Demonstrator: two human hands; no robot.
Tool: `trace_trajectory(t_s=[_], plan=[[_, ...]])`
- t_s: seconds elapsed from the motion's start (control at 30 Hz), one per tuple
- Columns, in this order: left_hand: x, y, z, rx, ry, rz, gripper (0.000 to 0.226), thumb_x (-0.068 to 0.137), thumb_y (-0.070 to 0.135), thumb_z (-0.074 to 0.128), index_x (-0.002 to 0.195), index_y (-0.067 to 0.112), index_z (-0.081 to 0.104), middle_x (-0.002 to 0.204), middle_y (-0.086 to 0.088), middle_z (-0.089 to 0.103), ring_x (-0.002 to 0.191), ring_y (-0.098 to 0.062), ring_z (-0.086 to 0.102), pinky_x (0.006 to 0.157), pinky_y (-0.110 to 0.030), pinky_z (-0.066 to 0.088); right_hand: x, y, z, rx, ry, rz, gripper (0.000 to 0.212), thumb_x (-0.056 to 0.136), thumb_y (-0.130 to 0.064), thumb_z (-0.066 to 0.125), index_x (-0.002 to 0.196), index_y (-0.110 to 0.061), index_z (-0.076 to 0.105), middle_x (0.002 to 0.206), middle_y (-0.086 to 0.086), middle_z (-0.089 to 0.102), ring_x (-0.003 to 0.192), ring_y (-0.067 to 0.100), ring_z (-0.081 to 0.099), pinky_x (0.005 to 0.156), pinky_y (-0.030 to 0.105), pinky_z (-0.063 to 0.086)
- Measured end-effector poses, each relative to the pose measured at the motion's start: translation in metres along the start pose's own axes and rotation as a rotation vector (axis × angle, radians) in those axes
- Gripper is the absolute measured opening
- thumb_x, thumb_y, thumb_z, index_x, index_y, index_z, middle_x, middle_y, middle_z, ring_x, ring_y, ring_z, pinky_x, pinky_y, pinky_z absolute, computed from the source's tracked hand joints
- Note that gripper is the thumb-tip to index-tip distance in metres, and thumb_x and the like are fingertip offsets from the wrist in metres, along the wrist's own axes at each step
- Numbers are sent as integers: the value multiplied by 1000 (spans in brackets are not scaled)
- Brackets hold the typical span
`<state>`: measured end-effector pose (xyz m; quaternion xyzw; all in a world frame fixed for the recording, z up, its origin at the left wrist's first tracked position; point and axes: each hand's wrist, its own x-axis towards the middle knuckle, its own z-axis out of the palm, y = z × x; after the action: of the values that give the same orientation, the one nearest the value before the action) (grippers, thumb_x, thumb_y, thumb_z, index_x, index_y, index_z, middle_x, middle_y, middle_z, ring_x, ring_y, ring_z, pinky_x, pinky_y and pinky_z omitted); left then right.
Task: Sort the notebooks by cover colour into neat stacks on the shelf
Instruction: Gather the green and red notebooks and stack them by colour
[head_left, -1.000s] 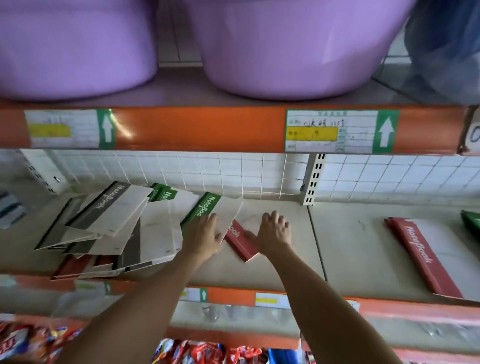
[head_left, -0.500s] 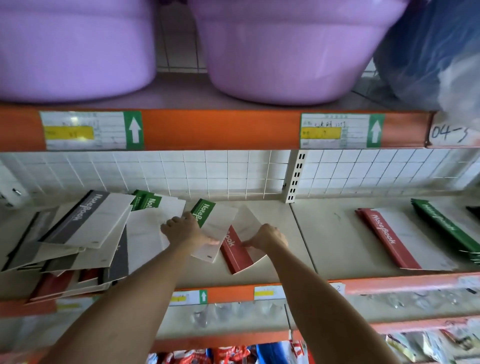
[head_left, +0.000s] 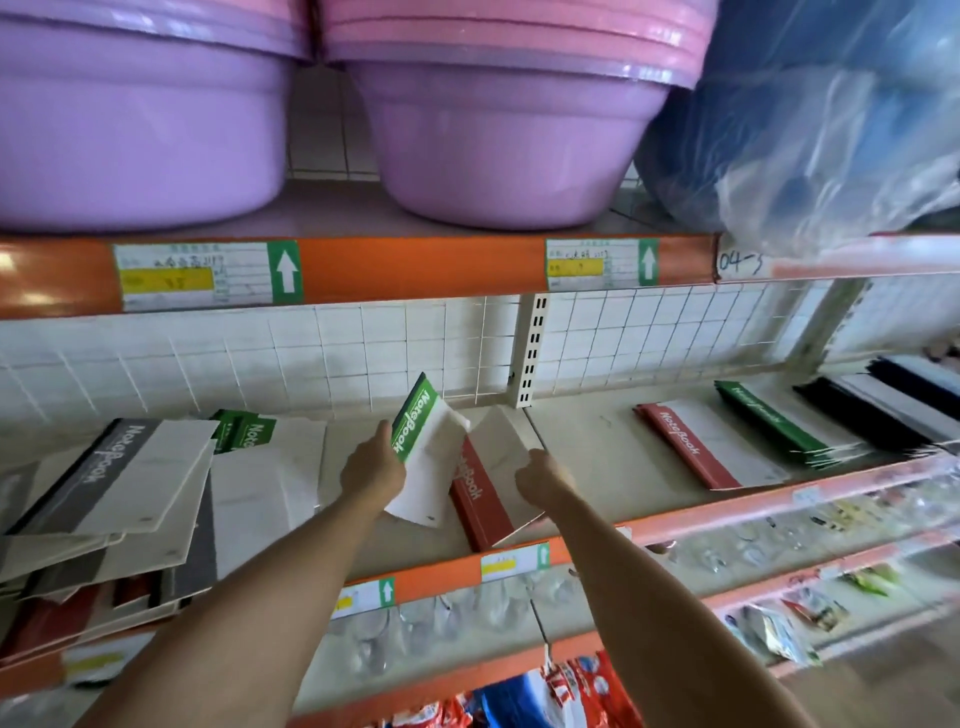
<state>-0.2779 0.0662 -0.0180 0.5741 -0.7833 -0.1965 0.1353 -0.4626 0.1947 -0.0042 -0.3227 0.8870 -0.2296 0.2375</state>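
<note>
- Since the earlier frame, the green notebook (head_left: 423, 447) had come up off the shelf (head_left: 587, 457); it had lain nearly flat, and now its far end tilted high toward the wire grid at the back.
- The left hand (head_left: 373, 470) gripped it by the green spine edge, fingers curled under, probably to lift it clear of what lay beneath.
- The red notebook (head_left: 485, 488) lay flat in the middle of the shelf, partly under the green one. The right hand (head_left: 540, 480) had its fingers curled onto the pale cover's right edge; I judged it was gripping to draw it out, though the fingertips were hidden.
- To the left sat a loose, fanned pile (head_left: 119, 499) of grey, green and red notebooks, unsorted.
- To the right lay the sorted stacks: red (head_left: 701, 447), then green (head_left: 769, 423), then black (head_left: 878, 415), squared up by colour.
- The covers looked like thin, smooth card, pale with a coloured band along the spine; the lifted one flexed slightly.
</note>
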Motion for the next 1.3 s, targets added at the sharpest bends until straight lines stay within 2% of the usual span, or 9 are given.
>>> trace_trajectory(t_s=[0.13, 0.23, 0.33, 0.47, 0.57, 0.73, 0.97, 1.13, 1.3], plan=[[-10, 23, 12, -65, 4, 26, 60, 91, 9, 42, 147, 26, 29, 118, -16, 62, 98, -39, 64, 74, -36, 51, -22, 27, -19, 66, 186, 53, 34, 89, -15, 45, 120, -15, 58, 118, 14, 65, 108, 36, 61, 87, 35, 48], [-17, 41, 17, -92, 9, 47, 62, 91, 10, 38, 147, 31, 27, 116, -15, 62, 92, -39, 66, 78, -44, 58, -34, 43, -35, 136, 282, 43, 31, 86, -13, 45, 114, -15, 59, 114, 14, 66, 104, 36, 61, 81, 33, 46], [-28, 65, 19, -48, 14, 94, 49, 95, 12, 38, 142, 23, 33, 115, -16, 63, 101, -37, 63, 78, -39, 52, -41, 57, -46, 184, 312, 40, 26, 85, -12, 45, 107, -14, 59, 108, 14, 67, 98, 36, 61, 75, 30, 43], [-38, 103, 21, -80, 4, 118, 26, 93, 15, 44, 118, 14, 45, 111, -16, 64, 98, -36, 65, 78, -39, 56, -47, 76, -63, 250, 357, 47, 23, 84, -12, 43, 101, -12, 59, 100, 13, 69, 92, 34, 62, 80, 35, 52], [-41, 131, 27, -64, -30, 120, 30, 90, 15, 51, 120, 14, 45, 114, -15, 63, 104, -35, 64, 74, -34, 48, -43, 93, -78, 271, 386, 61, 24, 83, -16, 40, 98, -16, 59, 98, 10, 69, 90, 32, 64, 81, 37, 54], [-42, 171, 51, -28, -27, 112, 32, 88, 16, 52, 119, 15, 46, 115, -14, 64, 106, -34, 63, 75, -34, 47, -12, 136, -95, 250, 401, 71, 49, 72, -27, 32, 113, -26, 60, 95, 1, 71, 84, 25, 68, 77, 44, 59], [-31, 231, 93, 54, 39, 134, 31, 92, 21, 50, 122, 15, 43, 112, -13, 65, 101, -34, 65, 74, -36, 50, 37, 182, -144, 206, 398, 33, 37, 81, -17, 41, 113, -22, 60, 96, 5, 69, 85, 27, 66, 79, 42, 58], [-29, 280, 120, 115, 71, 130, 27, 92, 17, 48, 118, 15, 44, 111, -14, 66, 101, -35, 64, 75, -38, 49, 78, 222, -196, 154, 364, 37, 33, 82, -13, 50, 114, -16, 59, 106, 10, 69, 97, 31, 64, 75, 30, 47], [-29, 320, 140, 89, 76, 59, 36, 89, 16, 51, 124, 17, 43, 104, -10, 66, 93, -32, 65, 70, -35, 51, 114, 254, -229, 44, 313, 43, 35, 81, -19, 50, 115, -18, 59, 110, 9, 68, 101, 31, 65, 86, 35, 52]])
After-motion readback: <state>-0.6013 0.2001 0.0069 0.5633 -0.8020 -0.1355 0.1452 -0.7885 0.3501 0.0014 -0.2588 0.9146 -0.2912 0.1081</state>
